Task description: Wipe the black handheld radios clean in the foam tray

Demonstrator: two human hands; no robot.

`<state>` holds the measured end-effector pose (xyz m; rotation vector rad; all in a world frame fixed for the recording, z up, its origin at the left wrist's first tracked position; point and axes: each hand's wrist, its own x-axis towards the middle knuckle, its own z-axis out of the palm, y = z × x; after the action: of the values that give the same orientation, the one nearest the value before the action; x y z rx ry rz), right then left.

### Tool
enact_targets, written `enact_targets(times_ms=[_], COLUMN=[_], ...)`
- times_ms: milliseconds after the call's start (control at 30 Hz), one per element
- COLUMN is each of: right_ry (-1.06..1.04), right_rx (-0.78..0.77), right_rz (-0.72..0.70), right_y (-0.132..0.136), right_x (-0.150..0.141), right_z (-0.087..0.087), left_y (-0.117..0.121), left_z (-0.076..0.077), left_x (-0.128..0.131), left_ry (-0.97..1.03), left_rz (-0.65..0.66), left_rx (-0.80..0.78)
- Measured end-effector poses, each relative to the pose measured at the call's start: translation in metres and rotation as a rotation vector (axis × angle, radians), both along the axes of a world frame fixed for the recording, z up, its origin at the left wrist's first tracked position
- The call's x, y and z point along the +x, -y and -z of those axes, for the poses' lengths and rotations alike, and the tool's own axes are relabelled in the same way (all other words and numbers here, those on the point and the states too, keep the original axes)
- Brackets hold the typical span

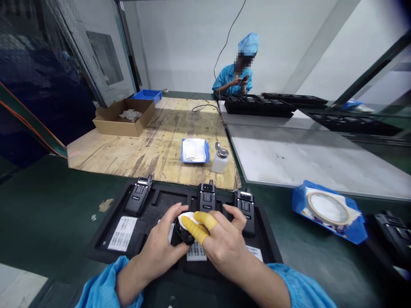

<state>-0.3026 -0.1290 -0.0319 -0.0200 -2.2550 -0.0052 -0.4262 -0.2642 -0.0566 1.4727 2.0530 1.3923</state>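
Note:
My left hand (157,241) is closed around a black device (183,233), likely a two-way radio like those beside it, held end-on above the tray. My right hand (224,244), with yellow finger cots on two fingers, presses a white wipe (189,216) against that device. Beneath both hands is a black foam tray (105,233). Three black two-way radios lie in it: one at the left (138,196), one in the middle (207,196) and one at the right (245,209). A white barcode label sheet (122,233) rests below the left radio.
Beyond the tray are a blue tray of white wipes (195,150) and a dispenser bottle (220,161). A cardboard box (123,122) stands far left. At right, a blue bin (300,201) holds a tape roll (327,208). A co-worker (236,77) sits behind black trays (257,107).

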Motion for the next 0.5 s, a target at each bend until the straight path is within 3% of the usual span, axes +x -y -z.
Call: enact_targets(times_ms=[167,367,500], right_ry=[-0.003,0.013,-0.022], right_rx=[-0.039,-0.145,-0.22], right_rz=[0.141,0.195,0.208], right_y=[-0.019,-0.024,-0.019], right_x=[0.016,0.049,0.059], right_z=[0.014,0.03,0.044], left_y=[0.001,0.008,-0.003], left_z=[-0.002,0.002,-0.012], left_x=[-0.001,0.002,-0.011], left_ry=[0.037,0.027,-0.023], left_rz=[-0.015,-0.008,-0.055], left_rx=[-0.024,-0.011,-0.06])
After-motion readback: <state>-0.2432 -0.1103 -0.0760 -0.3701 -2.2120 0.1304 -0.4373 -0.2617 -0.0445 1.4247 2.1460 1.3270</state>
